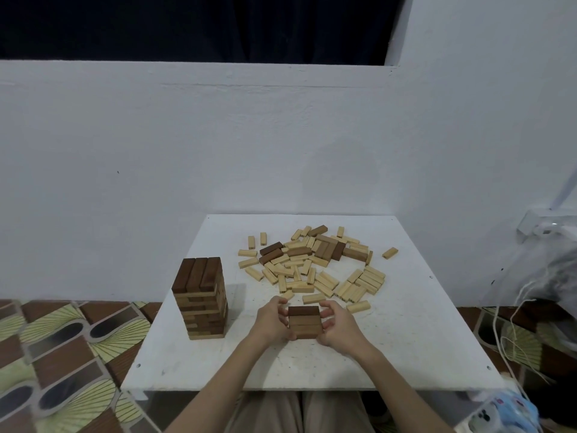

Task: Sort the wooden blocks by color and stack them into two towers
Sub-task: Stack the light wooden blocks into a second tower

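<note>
At the far left, the floor (62,345) has a tiled pattern of brown bricks and yellow-green fan shapes. On the white square counter (406,354), near its left edge, stands a tall tower of dark brown wooden blocks (201,300), with three long blocks lying side by side on its top. To the right of the tower, close to the near middle of the counter, the left hand (271,321) and the right hand (338,326) hold between them a small set of three dark brown wooden blocks (305,321), laid side by side. The grip of each hand is half closed: the curled fingers press on the left and right ends of the set. Farther away and to the right, a loose pile of pale and dark wooden blocks (315,264) lies spread on the counter. One single pale block (390,253) lies apart at the right of the pile. At the far right edge, white cords (512,332) hang down beside the counter.
</note>
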Demonstrator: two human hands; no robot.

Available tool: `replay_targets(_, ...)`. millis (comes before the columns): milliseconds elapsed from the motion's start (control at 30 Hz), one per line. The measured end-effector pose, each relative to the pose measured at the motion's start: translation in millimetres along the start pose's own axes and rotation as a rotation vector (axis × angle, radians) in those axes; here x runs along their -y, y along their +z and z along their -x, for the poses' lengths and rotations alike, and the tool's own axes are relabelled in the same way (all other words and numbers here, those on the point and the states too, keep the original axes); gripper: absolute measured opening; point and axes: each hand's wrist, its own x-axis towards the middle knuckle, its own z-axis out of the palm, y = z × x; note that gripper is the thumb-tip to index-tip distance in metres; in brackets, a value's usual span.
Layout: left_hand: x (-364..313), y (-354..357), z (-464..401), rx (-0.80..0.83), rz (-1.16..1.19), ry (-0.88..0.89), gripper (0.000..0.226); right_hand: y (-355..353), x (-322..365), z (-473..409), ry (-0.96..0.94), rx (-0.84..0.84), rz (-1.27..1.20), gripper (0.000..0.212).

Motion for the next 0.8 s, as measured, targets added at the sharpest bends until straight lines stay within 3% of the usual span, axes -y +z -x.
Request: replay_targets(800, 20, 10, 7, -0.178, 0.211, 0.057, 0.055, 11, -6, 5, 0.032, -0.224, -0.248, 0.057)
